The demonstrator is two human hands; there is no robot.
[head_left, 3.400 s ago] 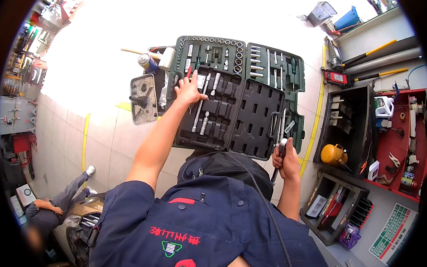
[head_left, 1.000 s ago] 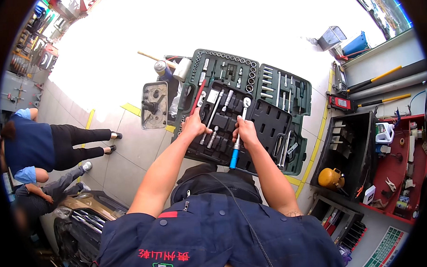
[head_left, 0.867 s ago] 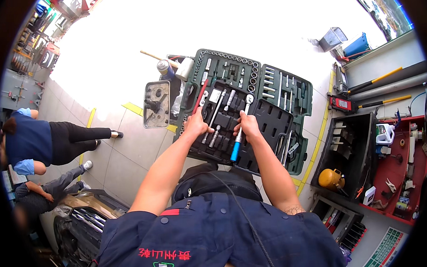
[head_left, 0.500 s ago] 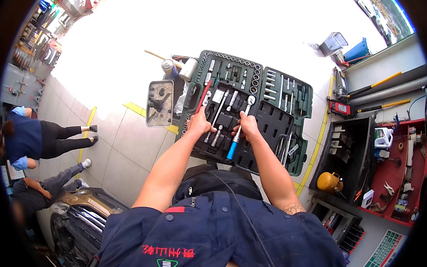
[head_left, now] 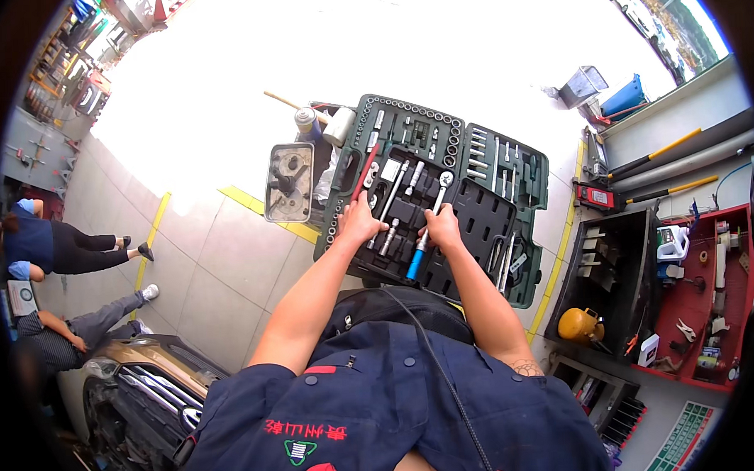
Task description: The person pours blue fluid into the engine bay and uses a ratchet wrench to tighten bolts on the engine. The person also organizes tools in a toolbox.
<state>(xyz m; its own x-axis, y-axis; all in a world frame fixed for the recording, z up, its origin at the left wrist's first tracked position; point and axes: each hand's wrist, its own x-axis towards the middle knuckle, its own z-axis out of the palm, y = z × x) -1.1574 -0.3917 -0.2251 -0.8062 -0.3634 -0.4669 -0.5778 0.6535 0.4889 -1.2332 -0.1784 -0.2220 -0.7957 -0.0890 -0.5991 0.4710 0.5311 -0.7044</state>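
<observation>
My right hand (head_left: 441,226) is closed round the shaft of a torque wrench (head_left: 417,259) with a blue grip and a ratchet head pointing away from me. The wrench lies slanted over a small open black tool case (head_left: 398,203), which holds extension bars and sockets. At the case's left side, my left hand (head_left: 360,220) is closed on the edge, its thumb lying over the inside. A red-handled tool (head_left: 364,174) lies just beyond that hand. Beneath the small case spreads a large dark green socket set case (head_left: 542,198), open, with rows of sockets and bits.
Left of the cases are a metal tray (head_left: 270,196) of dark parts, a spray can (head_left: 307,122) and a white bottle (head_left: 339,126). Black (head_left: 562,308) and red bins (head_left: 702,307) stand at right. Two people are at far left, near a car front (head_left: 154,384).
The view has shifted slightly, moving the cases a little right and down in the picture. Both hands keep their places on wrench and case. A person at far left has drawn their feet leftward.
</observation>
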